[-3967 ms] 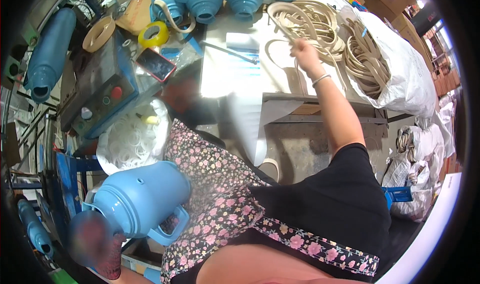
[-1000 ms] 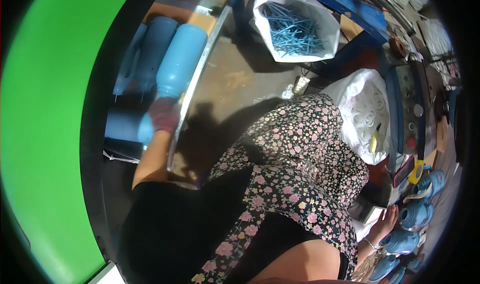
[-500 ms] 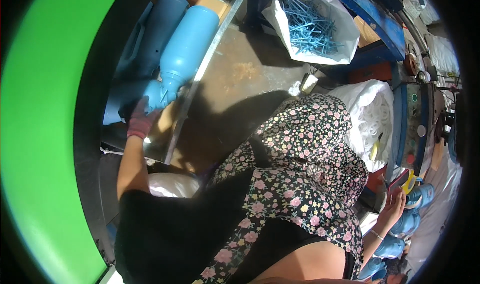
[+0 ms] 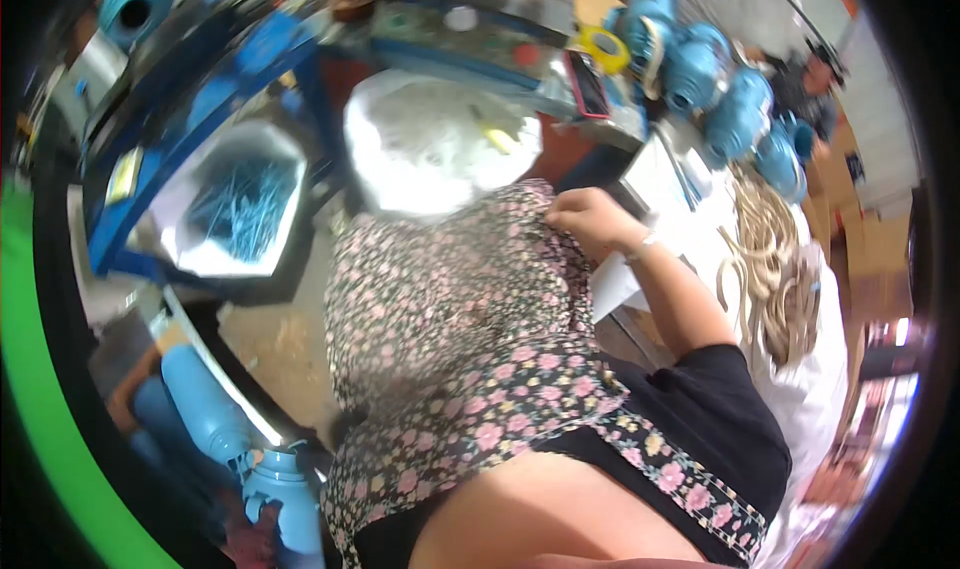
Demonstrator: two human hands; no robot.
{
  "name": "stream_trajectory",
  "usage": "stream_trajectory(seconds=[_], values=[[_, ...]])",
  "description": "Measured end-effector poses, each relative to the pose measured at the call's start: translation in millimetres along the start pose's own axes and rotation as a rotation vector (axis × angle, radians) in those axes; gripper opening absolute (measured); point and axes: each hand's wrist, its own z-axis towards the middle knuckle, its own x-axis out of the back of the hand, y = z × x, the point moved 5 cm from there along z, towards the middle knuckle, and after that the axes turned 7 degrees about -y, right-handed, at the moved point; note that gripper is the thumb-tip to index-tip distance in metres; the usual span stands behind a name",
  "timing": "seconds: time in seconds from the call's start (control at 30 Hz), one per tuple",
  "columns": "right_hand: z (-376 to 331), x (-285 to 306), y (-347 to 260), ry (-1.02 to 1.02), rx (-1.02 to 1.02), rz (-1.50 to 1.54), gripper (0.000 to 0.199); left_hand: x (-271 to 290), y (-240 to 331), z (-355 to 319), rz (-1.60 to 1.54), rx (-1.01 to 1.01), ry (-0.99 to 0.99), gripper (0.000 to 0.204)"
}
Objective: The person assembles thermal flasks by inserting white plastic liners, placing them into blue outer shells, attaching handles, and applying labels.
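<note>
My left hand (image 4: pixel 252 537), in a dark reddish glove, is at the lower left with its fingers closed on a light-blue plastic bottle-shaped part (image 4: pixel 285 489). Part of that hand is cut off by the dark rim. Against this part lies a second blue bottle-shaped part (image 4: pixel 205 399), with thin blue scraps where the two meet. My bare right hand (image 4: pixel 590 221) is beside the flowered apron (image 4: pixel 460 349), its fingers curled in and touching or close to the cloth. Whether anything is between those fingers is hidden.
A white bag of pale rings (image 4: pixel 375 174) and a white bag of blue plastic strips (image 4: pixel 180 239) stand ahead. On the right are a phone (image 4: pixel 588 84), a yellow tape roll (image 4: pixel 604 49), several blue bottles (image 4: pixel 740 114) and beige straps (image 4: pixel 765 269). Behind is a person (image 4: pixel 812 84).
The view has swung to the right. My right hand has come away from the bench near the phone to the apron's side. My left hand is still on the blue part.
</note>
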Motion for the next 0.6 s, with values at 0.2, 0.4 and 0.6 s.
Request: stream_trajectory(seconds=[0.2, 0.4, 0.6], values=[[65.1, 18.8, 40.3, 0.143, 0.162, -0.362, 0.021, 32.0, 99.4, 100.0, -1.026, -0.573, 0.282, 0.038], [188.5, 15.8, 58.6, 0.260, 0.098, -0.558, 0.018, 17.2, 283.9, 44.2, -0.539, -0.648, 0.499, 0.042], [266.0, -27.3, 51.0, 0.047, 0.004, -0.749, 0.029, 18.3, 270.9, 31.7, -0.395, -0.414, 0.458, 0.042]])
